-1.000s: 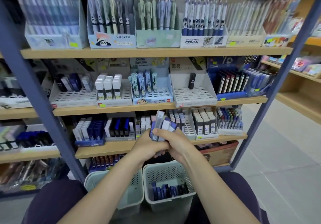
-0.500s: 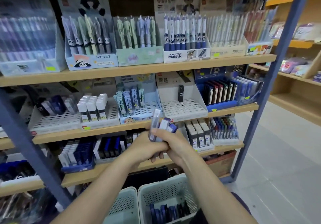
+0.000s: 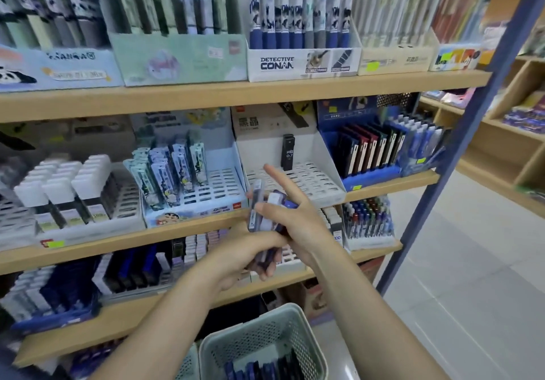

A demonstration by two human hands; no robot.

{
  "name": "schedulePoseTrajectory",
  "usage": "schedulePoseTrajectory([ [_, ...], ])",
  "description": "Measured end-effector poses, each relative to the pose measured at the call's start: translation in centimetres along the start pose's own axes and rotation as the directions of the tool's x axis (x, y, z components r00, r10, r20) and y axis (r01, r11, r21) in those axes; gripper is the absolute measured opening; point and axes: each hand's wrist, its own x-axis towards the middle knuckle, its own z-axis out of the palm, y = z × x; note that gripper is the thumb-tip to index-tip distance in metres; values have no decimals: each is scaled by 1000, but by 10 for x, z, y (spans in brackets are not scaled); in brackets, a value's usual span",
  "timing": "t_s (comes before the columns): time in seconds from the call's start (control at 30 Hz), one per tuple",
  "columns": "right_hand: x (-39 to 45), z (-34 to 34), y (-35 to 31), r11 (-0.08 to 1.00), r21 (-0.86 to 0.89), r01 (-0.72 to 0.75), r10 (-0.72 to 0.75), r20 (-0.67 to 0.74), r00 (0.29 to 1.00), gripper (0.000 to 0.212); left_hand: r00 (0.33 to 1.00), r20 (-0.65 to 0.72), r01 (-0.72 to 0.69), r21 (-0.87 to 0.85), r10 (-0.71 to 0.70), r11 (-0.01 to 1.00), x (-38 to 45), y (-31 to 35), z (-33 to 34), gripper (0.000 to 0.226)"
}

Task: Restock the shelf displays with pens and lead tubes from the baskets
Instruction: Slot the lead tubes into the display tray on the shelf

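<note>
Leftmost on the middle shelf (image 3: 206,232): a white slotted tray (image 3: 88,226) of white-capped lead tubes (image 3: 62,179), blurred. Next right, a pale blue cartoon-printed display (image 3: 188,211) with patterned tubes (image 3: 171,170) leaning at its back rows, front slots bare.

Centre: my left hand (image 3: 244,257) comes in low, fingers curled round the lower end of a bundle of lead tubes (image 3: 264,214). Tubes are clear and dark blue, standing roughly upright, in front of the middle shelf's edge. My right hand (image 3: 298,220) meets the bundle from the right; thumb presses across the front of the tubes, the lower fingers wrap behind, and the index finger (image 3: 280,179) sticks out straight, up and to the left. Both hands are touching the bundle and each other.

Behind the hands: a white slotted display (image 3: 321,185), one black tube marked HB 0.7 (image 3: 287,152) upright at its back row.

Below centre: a grey-green perforated basket (image 3: 259,338), dark blue tubes (image 3: 265,368) lying in its bottom. A second basket's rim (image 3: 188,362) is just beside it on the left.

Right: a blue display (image 3: 371,177) of dark flat packs, then the blue upright post (image 3: 460,155) of the rack.
</note>
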Motion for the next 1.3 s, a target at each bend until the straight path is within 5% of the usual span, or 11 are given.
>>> schedulePoseTrajectory([
  [0.2, 4, -14, 8, 998, -55, 22, -23, -32, 999, 48, 998, 61, 32, -56, -28, 998, 9, -4, 3, 2],
  [0.53, -3, 4, 14, 995, -86, 44, -51, -84, 995, 17, 976, 175, 164, -199, -130, 966, -7, -11, -11, 32],
  [0.63, -3, 9, 17, 981, -191, 28, -51, -118, 992, 15, 964, 207, 213, -222, -168, 952, -10, -11, -13, 21],
  [0.73, -1, 9, 18, 968, -247, 41, -72, -119, 990, 19, 979, 132, 181, -193, -158, 964, -9, -13, -9, 5],
  [1.0, 2, -1, 6, 969, -216, 120, -154, -146, 977, 27, 997, -49, -69, -162, 62, 984, -2, -6, -9, 7],
  [1.3, 8, -14, 17, 817, -574, 52, -139, -109, 984, 24, 946, -313, -160, -232, 82, 959, 5, -8, -30, 3],
])
